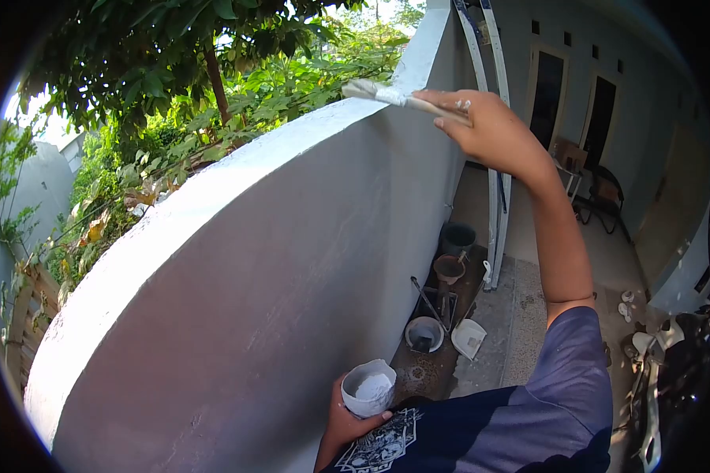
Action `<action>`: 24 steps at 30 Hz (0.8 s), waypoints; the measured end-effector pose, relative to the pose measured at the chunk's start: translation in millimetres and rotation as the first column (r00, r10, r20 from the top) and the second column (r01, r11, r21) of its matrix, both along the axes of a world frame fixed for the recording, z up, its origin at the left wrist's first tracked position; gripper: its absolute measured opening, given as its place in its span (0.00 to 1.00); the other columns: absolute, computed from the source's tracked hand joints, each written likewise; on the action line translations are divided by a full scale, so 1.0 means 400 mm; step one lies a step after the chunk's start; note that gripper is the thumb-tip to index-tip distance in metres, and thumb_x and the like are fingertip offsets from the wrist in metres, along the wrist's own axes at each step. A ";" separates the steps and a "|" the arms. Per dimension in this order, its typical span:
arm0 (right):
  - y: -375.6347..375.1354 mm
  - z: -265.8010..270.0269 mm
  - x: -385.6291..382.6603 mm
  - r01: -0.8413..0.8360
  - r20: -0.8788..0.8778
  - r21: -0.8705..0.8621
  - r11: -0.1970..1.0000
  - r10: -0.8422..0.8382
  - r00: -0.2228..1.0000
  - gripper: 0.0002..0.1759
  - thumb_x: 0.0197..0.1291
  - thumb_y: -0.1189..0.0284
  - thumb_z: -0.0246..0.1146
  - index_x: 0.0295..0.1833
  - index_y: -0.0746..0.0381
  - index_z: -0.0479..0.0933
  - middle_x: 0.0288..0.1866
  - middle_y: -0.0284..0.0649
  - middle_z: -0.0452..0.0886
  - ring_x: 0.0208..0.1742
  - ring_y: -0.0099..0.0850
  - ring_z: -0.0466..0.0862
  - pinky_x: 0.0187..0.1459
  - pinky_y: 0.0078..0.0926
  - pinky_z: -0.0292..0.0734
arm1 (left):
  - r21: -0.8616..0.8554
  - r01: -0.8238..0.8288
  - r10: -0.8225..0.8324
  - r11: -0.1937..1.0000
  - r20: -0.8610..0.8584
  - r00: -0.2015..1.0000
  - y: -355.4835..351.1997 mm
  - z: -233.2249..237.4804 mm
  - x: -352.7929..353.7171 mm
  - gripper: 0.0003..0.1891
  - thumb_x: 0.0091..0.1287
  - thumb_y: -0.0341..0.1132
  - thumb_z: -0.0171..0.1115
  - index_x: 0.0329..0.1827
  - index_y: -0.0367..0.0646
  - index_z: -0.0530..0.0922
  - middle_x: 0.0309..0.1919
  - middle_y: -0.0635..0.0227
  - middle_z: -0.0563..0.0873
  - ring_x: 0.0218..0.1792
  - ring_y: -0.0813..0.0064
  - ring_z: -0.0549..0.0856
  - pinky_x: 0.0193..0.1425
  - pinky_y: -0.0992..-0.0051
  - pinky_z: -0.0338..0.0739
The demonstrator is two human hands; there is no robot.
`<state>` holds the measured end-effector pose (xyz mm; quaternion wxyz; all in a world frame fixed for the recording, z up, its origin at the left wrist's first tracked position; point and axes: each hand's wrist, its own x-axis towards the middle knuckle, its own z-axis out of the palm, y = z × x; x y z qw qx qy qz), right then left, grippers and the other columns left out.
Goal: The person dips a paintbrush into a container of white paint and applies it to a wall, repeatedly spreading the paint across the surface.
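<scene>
My right hand is closed around the handle of a paintbrush. The brush is held nearly level, its paint-smeared bristles over the white top of the wall. Spots of white paint mark my fingers. Lower down, close to my body, my left hand is wrapped round a small white tub with white paint inside. The tub sits upright beside the wall's grey inner face.
An aluminium ladder stands beyond my right arm. Buckets, a basin and a white dustpan lie along the wall's foot. Leafy plants crowd the wall's far side. A motorbike is at the lower right.
</scene>
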<state>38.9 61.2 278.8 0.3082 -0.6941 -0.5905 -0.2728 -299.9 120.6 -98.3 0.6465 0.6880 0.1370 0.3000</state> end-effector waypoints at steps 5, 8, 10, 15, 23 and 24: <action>-0.022 -0.175 -0.086 0.060 0.029 -0.824 0.563 -0.065 0.997 0.22 0.59 0.72 0.67 0.60 0.47 0.86 0.44 0.47 0.90 0.47 0.47 0.88 0.54 0.41 0.83 | -0.044 -0.041 0.043 0.998 0.041 0.998 0.016 -0.016 -0.021 0.54 0.46 0.37 0.89 0.72 0.34 0.60 0.64 0.50 0.76 0.67 0.60 0.78 0.73 0.59 0.71; 0.026 -0.157 -0.062 0.063 0.040 -0.678 0.732 -0.049 0.998 0.21 0.58 0.72 0.68 0.59 0.48 0.87 0.43 0.46 0.90 0.47 0.47 0.88 0.53 0.41 0.83 | 0.011 -0.042 0.042 0.999 0.000 0.999 0.028 -0.005 -0.023 0.54 0.46 0.37 0.89 0.72 0.34 0.59 0.64 0.50 0.76 0.67 0.60 0.78 0.72 0.59 0.71; 0.045 -0.064 -0.019 0.024 0.036 -0.456 0.889 -0.009 0.999 0.20 0.59 0.72 0.68 0.58 0.50 0.88 0.45 0.48 0.89 0.46 0.47 0.88 0.53 0.40 0.83 | 0.045 -0.036 0.038 0.998 -0.042 0.998 0.023 -0.010 -0.033 0.54 0.46 0.37 0.89 0.72 0.34 0.59 0.64 0.50 0.76 0.67 0.60 0.78 0.72 0.59 0.72; 0.054 0.033 0.039 0.027 0.064 -0.157 0.987 -0.017 0.998 0.21 0.64 0.71 0.65 0.63 0.53 0.85 0.49 0.51 0.89 0.44 0.46 0.89 0.50 0.37 0.82 | -0.007 -0.029 0.029 1.000 -0.034 0.999 0.023 -0.004 -0.024 0.54 0.45 0.37 0.89 0.72 0.34 0.60 0.63 0.50 0.76 0.67 0.60 0.78 0.72 0.59 0.72; 0.050 -0.046 0.005 0.044 0.116 0.057 0.997 -0.050 0.992 0.24 0.69 0.71 0.61 0.70 0.55 0.78 0.38 0.50 0.83 0.34 0.47 0.84 0.41 0.44 0.79 | 0.003 0.025 -0.024 1.000 -0.031 0.999 0.014 -0.034 -0.001 0.54 0.46 0.38 0.89 0.72 0.34 0.60 0.64 0.50 0.76 0.67 0.60 0.78 0.72 0.59 0.72; 0.058 -0.106 -0.014 0.014 0.102 0.033 0.999 -0.017 0.995 0.26 0.69 0.72 0.60 0.73 0.55 0.75 0.38 0.50 0.81 0.33 0.48 0.83 0.39 0.45 0.79 | -0.009 0.035 -0.035 0.999 -0.047 0.998 0.011 -0.032 -0.003 0.54 0.46 0.38 0.89 0.72 0.34 0.60 0.64 0.50 0.76 0.67 0.60 0.78 0.72 0.59 0.72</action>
